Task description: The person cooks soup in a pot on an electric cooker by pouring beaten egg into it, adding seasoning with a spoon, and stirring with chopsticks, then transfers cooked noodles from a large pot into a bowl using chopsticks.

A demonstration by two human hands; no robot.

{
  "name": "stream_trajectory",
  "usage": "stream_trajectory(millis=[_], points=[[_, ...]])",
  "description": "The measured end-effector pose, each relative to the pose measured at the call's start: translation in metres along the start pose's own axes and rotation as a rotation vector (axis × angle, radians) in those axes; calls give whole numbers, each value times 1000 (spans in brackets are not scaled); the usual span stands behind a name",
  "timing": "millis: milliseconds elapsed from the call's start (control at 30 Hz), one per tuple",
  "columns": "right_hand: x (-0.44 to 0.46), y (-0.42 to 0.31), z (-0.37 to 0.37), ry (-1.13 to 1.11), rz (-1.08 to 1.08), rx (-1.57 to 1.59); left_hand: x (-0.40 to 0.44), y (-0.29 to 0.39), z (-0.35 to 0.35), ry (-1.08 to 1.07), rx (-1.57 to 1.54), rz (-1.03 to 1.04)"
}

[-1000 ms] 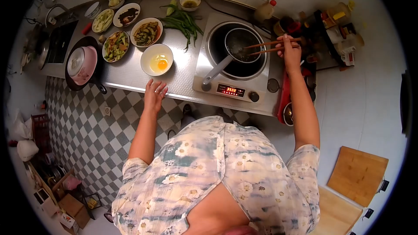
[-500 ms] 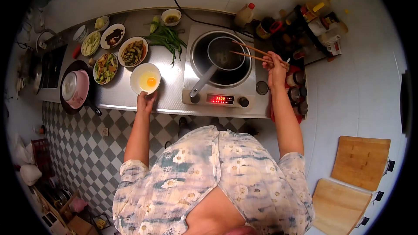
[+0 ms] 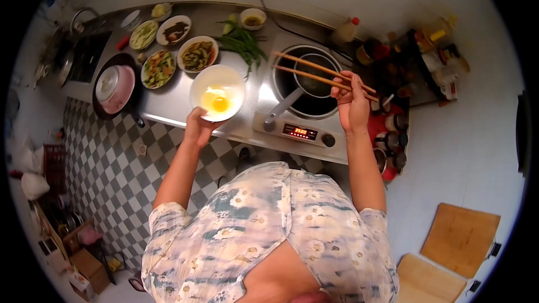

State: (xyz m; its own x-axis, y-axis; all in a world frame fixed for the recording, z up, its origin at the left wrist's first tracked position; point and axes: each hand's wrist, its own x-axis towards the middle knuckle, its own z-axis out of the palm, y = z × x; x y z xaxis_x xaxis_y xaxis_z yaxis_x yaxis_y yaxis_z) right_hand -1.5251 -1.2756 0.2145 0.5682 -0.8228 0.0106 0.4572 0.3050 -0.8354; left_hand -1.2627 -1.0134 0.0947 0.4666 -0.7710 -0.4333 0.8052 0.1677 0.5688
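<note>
My left hand [image 3: 200, 128] grips the near rim of a white bowl [image 3: 203, 82], which is raised over the counter's front edge. A raw egg [image 3: 219, 102] with its yolk whole lies in it. A pair of wooden chopsticks [image 3: 320, 74] is in my right hand [image 3: 352, 98], tips pointing left, above the cooktop. Below them a small pan [image 3: 318, 87] with a grey handle [image 3: 284, 105] sits inside a larger dark pan on the induction cooker [image 3: 264, 120], whose red display is lit. Whether the small pan holds anything is unclear.
Plates of cut vegetables [image 3: 159, 69], [image 3: 197, 55] and green peppers [image 3: 242, 43] are at the back left. A dark pan [image 3: 99, 108] holding a pink bowl [image 3: 124, 87] stands farther left. Seasoning jars [image 3: 396, 139] and a red-capped bottle [image 3: 345, 31] are on the right.
My left hand has taken hold of the egg bowl and raised it off the counter. My right hand has moved the chopsticks from the small pan leftward and up.
</note>
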Motion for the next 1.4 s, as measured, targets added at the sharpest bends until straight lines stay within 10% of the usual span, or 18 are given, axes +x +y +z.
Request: stream_trajectory(millis=[300,400,1400], points=[[-14,20,86,-266,-244,-602,-29,13,86,-85,209,78],[-12,19,88,-309,40,-551,-25,10,96,-37,331,96],[2,1,23,-29,24,-310,5,14,148,-37,625,171]])
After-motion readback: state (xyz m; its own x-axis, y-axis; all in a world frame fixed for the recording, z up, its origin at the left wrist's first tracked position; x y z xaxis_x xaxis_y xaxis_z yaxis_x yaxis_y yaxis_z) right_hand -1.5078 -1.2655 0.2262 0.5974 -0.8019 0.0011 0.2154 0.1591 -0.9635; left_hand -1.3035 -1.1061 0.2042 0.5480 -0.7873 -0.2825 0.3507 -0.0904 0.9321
